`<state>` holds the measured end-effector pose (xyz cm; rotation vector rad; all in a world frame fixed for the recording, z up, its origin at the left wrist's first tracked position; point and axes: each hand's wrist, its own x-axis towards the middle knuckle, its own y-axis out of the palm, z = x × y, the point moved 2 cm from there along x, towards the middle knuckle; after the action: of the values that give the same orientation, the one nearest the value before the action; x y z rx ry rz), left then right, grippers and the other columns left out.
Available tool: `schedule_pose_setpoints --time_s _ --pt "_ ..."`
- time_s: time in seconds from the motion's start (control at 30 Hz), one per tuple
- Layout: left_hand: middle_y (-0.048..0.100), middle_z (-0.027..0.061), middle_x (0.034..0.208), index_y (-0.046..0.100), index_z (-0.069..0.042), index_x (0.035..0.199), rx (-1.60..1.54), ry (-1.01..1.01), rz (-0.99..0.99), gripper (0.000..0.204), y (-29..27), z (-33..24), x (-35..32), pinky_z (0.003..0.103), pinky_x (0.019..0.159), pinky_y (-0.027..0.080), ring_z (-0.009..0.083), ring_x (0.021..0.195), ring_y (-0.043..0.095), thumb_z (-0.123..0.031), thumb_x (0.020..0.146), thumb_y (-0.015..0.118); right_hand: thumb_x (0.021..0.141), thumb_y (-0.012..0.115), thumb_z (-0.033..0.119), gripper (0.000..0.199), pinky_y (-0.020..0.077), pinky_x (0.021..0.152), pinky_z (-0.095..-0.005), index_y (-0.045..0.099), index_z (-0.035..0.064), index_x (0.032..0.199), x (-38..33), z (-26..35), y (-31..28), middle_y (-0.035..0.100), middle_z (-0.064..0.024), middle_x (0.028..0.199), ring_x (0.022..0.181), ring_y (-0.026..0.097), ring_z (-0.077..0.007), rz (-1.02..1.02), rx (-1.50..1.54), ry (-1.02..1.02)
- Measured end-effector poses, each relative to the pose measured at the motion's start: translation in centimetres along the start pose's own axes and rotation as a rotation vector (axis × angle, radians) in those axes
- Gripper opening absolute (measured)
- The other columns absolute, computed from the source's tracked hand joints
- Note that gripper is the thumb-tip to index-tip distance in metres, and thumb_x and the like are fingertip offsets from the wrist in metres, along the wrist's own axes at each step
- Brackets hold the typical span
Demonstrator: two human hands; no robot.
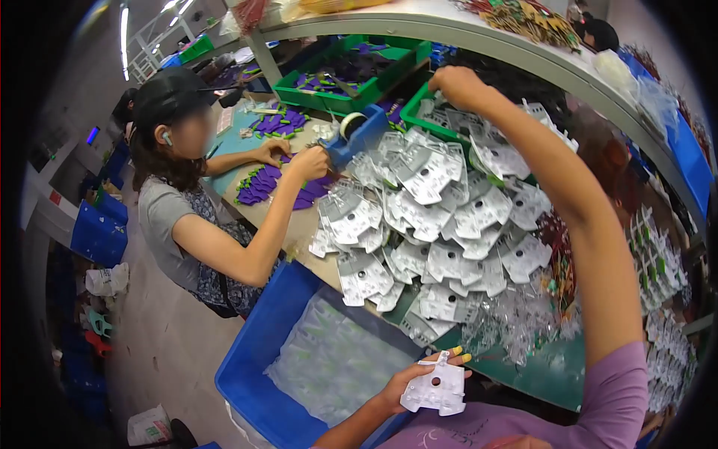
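Near the lower edge, my left hand (400, 388) is closed on a white plastic housing part (435, 386) with a round hole in its middle. Yellow covers or nails show on the fingertips behind it. My right arm stretches far forward, and my right hand (458, 84) is over a green crate (410, 112) holding more grey-white parts. Its fingers are curled downward; whatever they grip is hidden. Between my hands lies a big heap of white plastic housings (430, 217), stacked in overlapping rows on the table.
Left of my left hand stands a blue bin (247, 359) with bagged parts. Across the table, a person (194, 202) in a cap handles purple-and-green pieces (258, 183) beside a blue tape dispenser (359, 138). Clear plastic pieces (516, 318) lie on the right. A shelf (449, 34) spans overhead.
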<state>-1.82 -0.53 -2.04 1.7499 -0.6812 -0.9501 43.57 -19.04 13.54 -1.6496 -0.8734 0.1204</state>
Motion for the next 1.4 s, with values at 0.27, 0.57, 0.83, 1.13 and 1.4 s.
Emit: schedule_pose_setpoints --time_s 0.27,0.57,0.83,1.13,1.4 --pt "0.055 0.0119 0.120 0.025 -0.002 0.141 0.060 0.329 0.070 0.062 1.7 -4.7 0.8 0.031 0.090 0.046 0.0164 0.107 0.056 -0.008 0.087 0.056 0.071 0.061 0.012 0.009 0.0472 0.060 -0.0439 0.059 0.0037 0.068 -0.3 -1.1 -2.5 0.058 -0.0167 0.069 0.069 0.059 -0.0343 0.279 0.004 0.077" --pt "0.060 0.0047 0.104 0.045 0.003 0.124 0.449 0.867 -0.439 0.042 0.8 -11.2 2.5 0.024 0.078 0.047 0.0083 0.089 0.058 -0.004 0.086 0.060 0.064 0.070 -0.004 0.033 0.0467 0.054 -0.0299 0.065 0.0048 0.095 -13.8 16.5 -13.8 0.059 -0.0101 0.077 0.063 0.057 -0.0220 -0.138 0.525 -0.370" --pt "0.060 0.0034 0.099 0.043 0.001 0.125 0.514 0.958 -0.272 0.039 1.3 -11.6 6.1 0.023 0.079 0.044 0.0070 0.090 0.054 -0.011 0.090 0.054 0.065 0.071 0.006 0.048 0.0449 0.060 -0.0331 0.057 -0.0001 0.111 -15.8 20.9 -14.0 0.055 -0.0083 0.088 0.072 0.055 -0.0230 0.099 0.458 -0.434" --pt "0.058 0.0040 0.104 0.042 0.003 0.125 0.510 0.902 -0.260 0.038 0.8 -11.4 5.0 0.023 0.083 0.043 0.0075 0.093 0.053 -0.008 0.090 0.052 0.071 0.067 -0.002 0.027 0.0472 0.074 -0.0344 0.061 -0.0002 0.098 -14.5 19.9 -12.7 0.062 -0.0113 0.088 0.086 0.059 -0.0279 0.164 0.847 -0.161" --pt "0.060 0.0070 0.100 0.046 0.003 0.119 0.603 1.031 -0.308 0.036 1.3 -11.5 4.4 0.026 0.082 0.044 0.0103 0.092 0.054 -0.007 0.086 0.055 0.072 0.067 -0.003 0.021 0.0459 0.076 -0.0330 0.064 -0.0006 0.092 -13.7 20.8 -12.3 0.065 -0.0098 0.084 0.079 0.062 -0.0235 -0.097 0.937 -0.160"
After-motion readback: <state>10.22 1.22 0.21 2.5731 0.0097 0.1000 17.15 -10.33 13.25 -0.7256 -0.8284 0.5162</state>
